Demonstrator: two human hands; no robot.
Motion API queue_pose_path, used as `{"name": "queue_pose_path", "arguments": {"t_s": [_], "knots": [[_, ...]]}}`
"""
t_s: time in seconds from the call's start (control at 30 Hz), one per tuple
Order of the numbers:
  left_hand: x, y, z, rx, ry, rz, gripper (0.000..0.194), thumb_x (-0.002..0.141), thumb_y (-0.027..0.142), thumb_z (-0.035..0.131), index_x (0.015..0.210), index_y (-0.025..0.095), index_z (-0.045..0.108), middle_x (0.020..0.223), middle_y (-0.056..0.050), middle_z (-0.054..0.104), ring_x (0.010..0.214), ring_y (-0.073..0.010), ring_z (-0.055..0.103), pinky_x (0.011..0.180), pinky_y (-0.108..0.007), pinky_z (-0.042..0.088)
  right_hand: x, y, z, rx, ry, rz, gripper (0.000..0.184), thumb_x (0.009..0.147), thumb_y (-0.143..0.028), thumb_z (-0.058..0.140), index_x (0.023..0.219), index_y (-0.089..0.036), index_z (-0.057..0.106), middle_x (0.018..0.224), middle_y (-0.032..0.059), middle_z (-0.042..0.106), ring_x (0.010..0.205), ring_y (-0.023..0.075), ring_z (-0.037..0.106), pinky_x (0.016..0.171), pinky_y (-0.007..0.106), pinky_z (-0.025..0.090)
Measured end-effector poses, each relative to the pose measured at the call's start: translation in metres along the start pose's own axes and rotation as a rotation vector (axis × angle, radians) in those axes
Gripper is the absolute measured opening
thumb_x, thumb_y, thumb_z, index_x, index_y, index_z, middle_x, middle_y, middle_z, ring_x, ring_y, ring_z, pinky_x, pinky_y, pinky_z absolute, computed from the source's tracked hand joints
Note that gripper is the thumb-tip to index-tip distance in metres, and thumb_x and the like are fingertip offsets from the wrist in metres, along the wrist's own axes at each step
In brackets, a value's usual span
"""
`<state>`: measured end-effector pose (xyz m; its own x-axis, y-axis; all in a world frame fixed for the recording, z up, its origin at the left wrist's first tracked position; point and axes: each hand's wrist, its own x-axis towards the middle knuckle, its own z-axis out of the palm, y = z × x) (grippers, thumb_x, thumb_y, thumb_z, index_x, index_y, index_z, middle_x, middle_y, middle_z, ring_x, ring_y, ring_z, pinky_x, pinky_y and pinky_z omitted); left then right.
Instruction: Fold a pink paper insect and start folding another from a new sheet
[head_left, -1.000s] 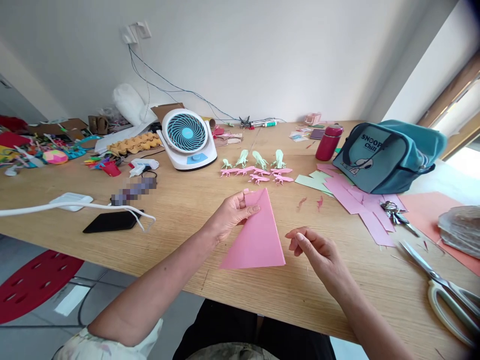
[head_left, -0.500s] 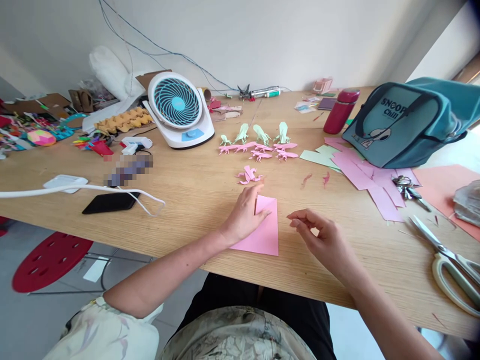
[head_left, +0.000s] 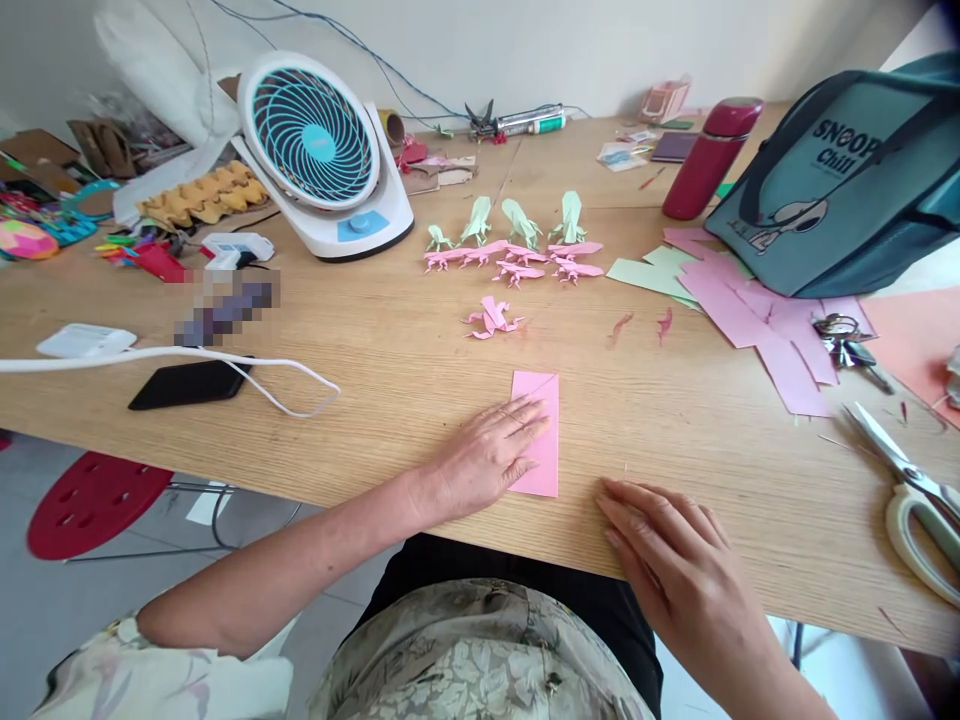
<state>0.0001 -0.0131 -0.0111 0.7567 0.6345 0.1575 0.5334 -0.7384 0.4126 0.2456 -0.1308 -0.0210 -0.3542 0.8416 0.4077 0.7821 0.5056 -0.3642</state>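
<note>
A narrow pink sheet of paper point(head_left: 546, 420) lies near the table's front edge, its far edge pointing at the wall. My left hand point(head_left: 491, 455) rests flat across its left side, fingers stretched out, covering part of the sheet. To the right, apart from the paper, my right hand point(head_left: 675, 540) is low over the table edge with fingers and thumb pressed together; whether anything is between them is hidden. Beyond the sheet sits a pink folded paper insect point(head_left: 493, 317). Behind it stand more pink paper insects point(head_left: 521, 270) and several pale green ones point(head_left: 519, 222).
Pink paper pieces point(head_left: 787, 372), keys point(head_left: 844, 340) and scissors point(head_left: 911, 480) lie on the right, near a red flask point(head_left: 712, 160) and a teal bag point(head_left: 840, 180). Left are a fan point(head_left: 319, 140), a black phone point(head_left: 191, 384) and a white cable point(head_left: 225, 357).
The pink sheet now shows as a narrower rectangle. My left hand has flattened over it, fingers now extended. My right hand has moved down and right, toward the table edge. The view has shifted.
</note>
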Motion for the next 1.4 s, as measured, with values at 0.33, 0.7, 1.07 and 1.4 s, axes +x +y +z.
{"name": "queue_pose_path", "arguments": {"t_s": [0.33, 0.7, 1.07, 1.4], "knots": [[0.004, 0.026, 0.009, -0.01, 0.064, -0.11, 0.047, 0.091, 0.017, 0.049, 0.137, 0.008, 0.045, 0.152, -0.023, 0.041, 0.149, -0.0289, 0.031, 0.121, -0.047, 0.034, -0.002, -0.006, 0.002, -0.043, 0.006, -0.019, 0.036, 0.094, -0.01, 0.053, 0.129, -0.015, 0.059, 0.124, 0.0146, 0.066, 0.107, 0.0268, 0.059, 0.087, 0.042, 0.044], [0.005, 0.026, 0.005, 0.095, -0.035, -0.067, 0.05, 0.098, 0.023, 0.044, 0.144, 0.005, 0.04, 0.157, -0.018, 0.036, 0.152, -0.0266, 0.022, 0.125, -0.046, 0.026, 0.008, -0.015, 0.003, 0.011, 0.003, -0.099, 0.031, 0.094, -0.004, 0.051, 0.122, -0.009, 0.063, 0.12, 0.0157, 0.067, 0.103, 0.0256, 0.058, 0.082, 0.04, 0.041], [0.011, 0.033, 0.001, 0.192, -0.181, -0.111, 0.058, 0.1, 0.029, 0.042, 0.152, 0.006, 0.028, 0.164, -0.015, 0.023, 0.154, -0.0255, 0.015, 0.125, -0.045, 0.02, 0.009, -0.015, 0.008, -0.037, -0.063, -0.069, 0.035, 0.095, -0.01, 0.052, 0.129, -0.01, 0.061, 0.116, 0.0135, 0.066, 0.097, 0.0257, 0.053, 0.079, 0.039, 0.039], [0.015, 0.038, 0.0, 0.278, -0.287, -0.15, 0.064, 0.1, 0.031, 0.037, 0.156, 0.007, 0.018, 0.166, -0.011, 0.009, 0.155, -0.023, 0.003, 0.125, -0.042, 0.013, 0.007, -0.01, 0.009, -0.038, -0.098, -0.084, 0.036, 0.097, -0.011, 0.046, 0.129, -0.01, 0.061, 0.12, 0.0133, 0.065, 0.101, 0.0272, 0.053, 0.082, 0.042, 0.038]]}}
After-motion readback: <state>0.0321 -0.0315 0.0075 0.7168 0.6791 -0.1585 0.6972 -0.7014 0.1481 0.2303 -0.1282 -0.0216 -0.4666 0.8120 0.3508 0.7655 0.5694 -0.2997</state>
